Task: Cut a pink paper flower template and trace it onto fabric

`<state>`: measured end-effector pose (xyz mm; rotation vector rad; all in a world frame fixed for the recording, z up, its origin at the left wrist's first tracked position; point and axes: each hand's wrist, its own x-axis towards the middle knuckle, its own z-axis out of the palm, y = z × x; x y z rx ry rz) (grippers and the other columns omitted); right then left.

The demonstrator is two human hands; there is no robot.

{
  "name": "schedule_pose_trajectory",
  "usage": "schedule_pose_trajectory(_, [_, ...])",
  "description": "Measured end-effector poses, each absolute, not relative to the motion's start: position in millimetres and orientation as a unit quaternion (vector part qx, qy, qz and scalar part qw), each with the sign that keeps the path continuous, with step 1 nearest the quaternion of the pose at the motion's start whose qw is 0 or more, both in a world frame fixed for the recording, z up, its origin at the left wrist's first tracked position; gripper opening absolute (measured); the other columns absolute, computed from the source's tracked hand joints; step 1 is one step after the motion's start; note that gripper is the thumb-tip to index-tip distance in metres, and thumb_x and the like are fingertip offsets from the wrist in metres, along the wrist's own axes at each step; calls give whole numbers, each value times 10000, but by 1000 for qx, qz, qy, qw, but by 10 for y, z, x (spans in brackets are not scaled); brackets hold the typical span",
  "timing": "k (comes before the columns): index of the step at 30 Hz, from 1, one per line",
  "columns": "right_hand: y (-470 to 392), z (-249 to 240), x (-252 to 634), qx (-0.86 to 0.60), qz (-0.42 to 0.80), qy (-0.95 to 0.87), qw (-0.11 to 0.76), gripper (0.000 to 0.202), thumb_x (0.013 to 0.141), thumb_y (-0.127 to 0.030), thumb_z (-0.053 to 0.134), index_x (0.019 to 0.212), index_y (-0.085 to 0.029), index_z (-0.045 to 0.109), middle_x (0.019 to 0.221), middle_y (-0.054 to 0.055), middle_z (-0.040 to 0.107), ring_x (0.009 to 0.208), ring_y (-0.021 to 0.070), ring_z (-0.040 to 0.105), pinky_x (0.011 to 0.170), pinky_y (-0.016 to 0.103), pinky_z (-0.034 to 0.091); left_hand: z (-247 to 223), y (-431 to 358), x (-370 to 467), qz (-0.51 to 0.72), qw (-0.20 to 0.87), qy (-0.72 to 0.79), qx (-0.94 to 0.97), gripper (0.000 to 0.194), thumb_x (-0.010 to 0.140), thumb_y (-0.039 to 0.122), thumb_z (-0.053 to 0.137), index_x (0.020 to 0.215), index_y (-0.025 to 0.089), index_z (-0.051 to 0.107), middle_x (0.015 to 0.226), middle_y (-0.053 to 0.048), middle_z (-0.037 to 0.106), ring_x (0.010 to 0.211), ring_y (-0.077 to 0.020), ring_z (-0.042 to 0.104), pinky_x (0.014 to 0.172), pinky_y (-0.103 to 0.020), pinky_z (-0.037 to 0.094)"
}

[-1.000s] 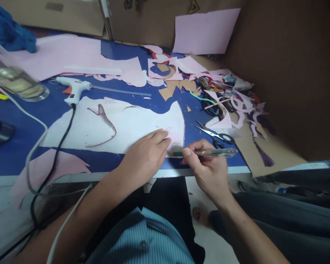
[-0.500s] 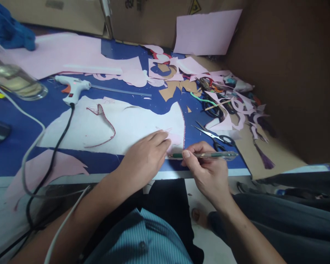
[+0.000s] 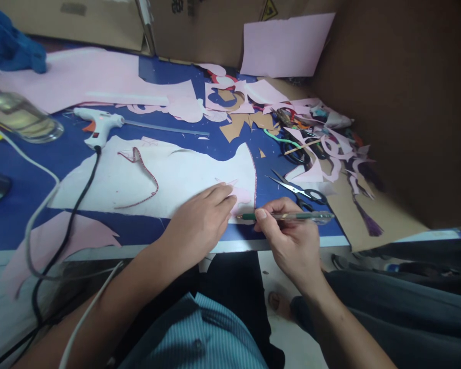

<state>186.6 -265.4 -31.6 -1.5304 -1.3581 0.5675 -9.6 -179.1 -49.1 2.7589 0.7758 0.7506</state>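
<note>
My left hand (image 3: 202,218) lies flat, pressing a small pink paper piece (image 3: 243,198) down onto a white cloth (image 3: 188,169) with a dark red stitched right edge. Its fingertips cover part of the paper. Between the thumb and fingers of my right hand (image 3: 290,236) is a clear-barrelled pen (image 3: 299,217) with a green section near its tip. The pen lies nearly level, its tip pointing left at the paper's lower edge beside my left fingers. Just beyond my right hand, scissors (image 3: 301,190) with black handles lie partly spread on the blue table (image 3: 134,225).
A white glue gun (image 3: 102,123) with a black cord rests at the left, near a clear glass jar (image 3: 26,120). Pink and brown paper scraps (image 3: 338,146) pile up at the right. Cardboard walls (image 3: 403,113) enclose the back and right. Another person's leg (image 3: 388,307) shows at lower right.
The view has shifted slightly, so the table things appear a little further left. Both hands stay nearly in place, with the pen tip still by the paper's lower edge.
</note>
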Motion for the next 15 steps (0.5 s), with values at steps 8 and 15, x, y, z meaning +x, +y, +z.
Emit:
schedule_pose_trajectory(8, [-2659,-359,1878,-630,217,-555,499,196,1044,-339,718,880,-238,678,708,-24,691,573,136,583,537,257,448,-507,-1792,-92,266,76,255,926,273,1094,110,489,1253,103,710,1419,-188,724,1378,-307,686,1181,-486,589])
schedule_pose_trajectory(15, [-2677,-407,1879,-635,204,-571,479,196,1063,-361,707,909,-241,690,760,-5,713,646,158,638,557,281,440,-505,-1790,-97,268,80,253,926,276,1101,115,480,1246,101,715,1418,-197,728,1376,-308,689,1178,-493,590])
